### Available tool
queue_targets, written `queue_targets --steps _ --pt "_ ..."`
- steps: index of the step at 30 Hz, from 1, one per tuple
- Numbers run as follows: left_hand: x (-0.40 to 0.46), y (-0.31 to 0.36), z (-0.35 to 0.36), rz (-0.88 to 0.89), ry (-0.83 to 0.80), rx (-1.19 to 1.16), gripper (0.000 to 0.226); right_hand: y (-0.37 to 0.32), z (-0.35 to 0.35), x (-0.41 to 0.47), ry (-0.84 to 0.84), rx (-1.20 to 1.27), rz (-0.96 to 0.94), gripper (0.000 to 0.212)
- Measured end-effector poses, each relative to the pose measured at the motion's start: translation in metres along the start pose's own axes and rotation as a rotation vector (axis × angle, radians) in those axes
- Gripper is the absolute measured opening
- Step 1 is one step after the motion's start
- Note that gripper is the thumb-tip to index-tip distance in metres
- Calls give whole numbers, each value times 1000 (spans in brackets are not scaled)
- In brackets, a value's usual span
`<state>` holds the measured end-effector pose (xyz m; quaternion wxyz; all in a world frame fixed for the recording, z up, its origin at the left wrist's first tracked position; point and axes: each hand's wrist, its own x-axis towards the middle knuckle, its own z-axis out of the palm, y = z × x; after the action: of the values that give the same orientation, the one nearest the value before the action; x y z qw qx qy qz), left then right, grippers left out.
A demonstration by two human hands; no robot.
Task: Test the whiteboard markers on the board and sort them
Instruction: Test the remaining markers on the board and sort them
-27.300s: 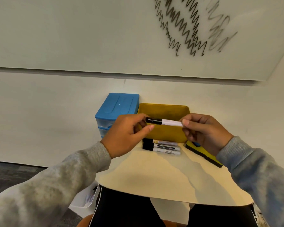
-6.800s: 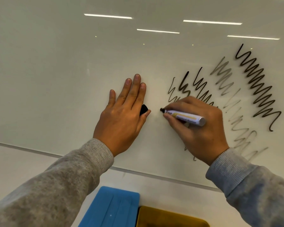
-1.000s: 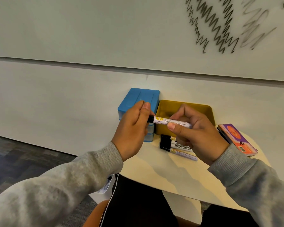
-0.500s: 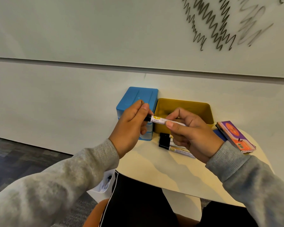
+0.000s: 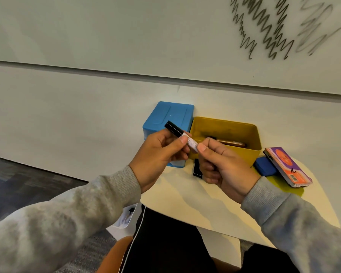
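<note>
We hold the capped marker (image 5: 180, 138) tilted between both hands: our left hand (image 5: 159, 154) pinches its middle, our right hand (image 5: 222, 164) its white end. Just beyond our fingertips sit the yellow bin (image 5: 224, 142) and blue box (image 5: 168, 117).

notebook: purple and orange cover (image 5: 287, 166), lying flat near the table's right edge
blue block: (image 5: 264, 168) on the table, touching the notebook's left side
table: cream top (image 5: 185, 196), set against the wall
floor: dark carpet (image 5: 18, 174), lower left
</note>
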<state>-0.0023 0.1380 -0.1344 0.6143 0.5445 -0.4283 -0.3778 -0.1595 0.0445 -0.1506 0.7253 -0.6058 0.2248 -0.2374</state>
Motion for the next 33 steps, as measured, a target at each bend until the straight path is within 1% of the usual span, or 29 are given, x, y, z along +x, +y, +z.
queue_targets --steps 3,7,10,12,13,15,17,20,23,25,27,30,33 --pt "0 -3 -16 53 64 127 20 8 9 10 12 -120 -11 23" --pt "3 -2 -49 140 202 207 19 20 27 31 -19 -242 -49 22" --pt "10 -5 -79 276 319 375 15 38 39 52 -7 -353 -61 22" --pt "16 -10 -99 324 368 509 20 55 47 64 -11 -509 -115 18" --pt "19 -14 -108 308 379 550 23 64 49 69 -23 -623 -149 14" --pt "25 -25 -128 209 373 593 20 86 53 78 -78 -901 -200 8" --pt "31 -45 -146 59 337 636 18 105 57 83 -166 -1136 -256 17" --pt "41 -90 -174 -192 241 745 21 126 61 84 -271 -1325 -346 32" --pt "53 -142 -197 -432 117 888 22 133 60 84 -267 -1338 -346 38" --pt "60 -173 -208 -577 31 1017 23 134 59 85 -272 -1331 -323 39" --pt "67 -200 -214 -694 -17 1101 27 137 57 87 -268 -1317 -329 37" --pt "74 -239 -209 -818 -41 1089 28 142 56 89 -238 -1300 -344 33" --pt "61 -273 -199 -853 -62 1125 29 141 56 87 -233 -1299 -364 34"
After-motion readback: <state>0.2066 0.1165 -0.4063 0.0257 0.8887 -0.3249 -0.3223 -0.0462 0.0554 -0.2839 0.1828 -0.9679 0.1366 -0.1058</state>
